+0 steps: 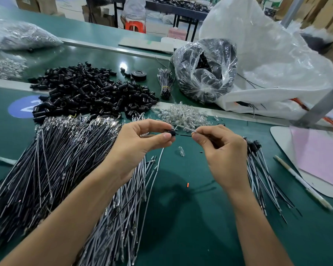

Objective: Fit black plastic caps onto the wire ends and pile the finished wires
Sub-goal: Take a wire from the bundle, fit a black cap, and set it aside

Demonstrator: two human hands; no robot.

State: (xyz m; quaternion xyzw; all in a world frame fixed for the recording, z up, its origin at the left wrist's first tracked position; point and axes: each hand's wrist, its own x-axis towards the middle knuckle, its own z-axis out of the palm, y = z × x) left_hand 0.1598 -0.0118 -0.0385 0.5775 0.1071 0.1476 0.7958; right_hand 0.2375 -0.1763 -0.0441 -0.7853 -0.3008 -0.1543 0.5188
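Head view: left hand (142, 140) pinches a black cap (172, 133), right hand (220, 150) a wire (188, 129), fingers (162, 136) closed; clear bag (188, 81) holds caps (207, 63); blue sticker (20, 109) reads 2.

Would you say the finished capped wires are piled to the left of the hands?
No, the capped wires lie on the table right of the right hand.

Green counter (181, 217), heap of clear glass bulbs (181, 115) mid-counter, one loose bulb (181, 151) nearer, black tape roll (139, 74) toward the far edge, big white sack (267, 54) far right, pink sheet (319, 152) on a white board (281, 137), white pen (304, 183) beside it, round blue sticker (21, 108) at left.
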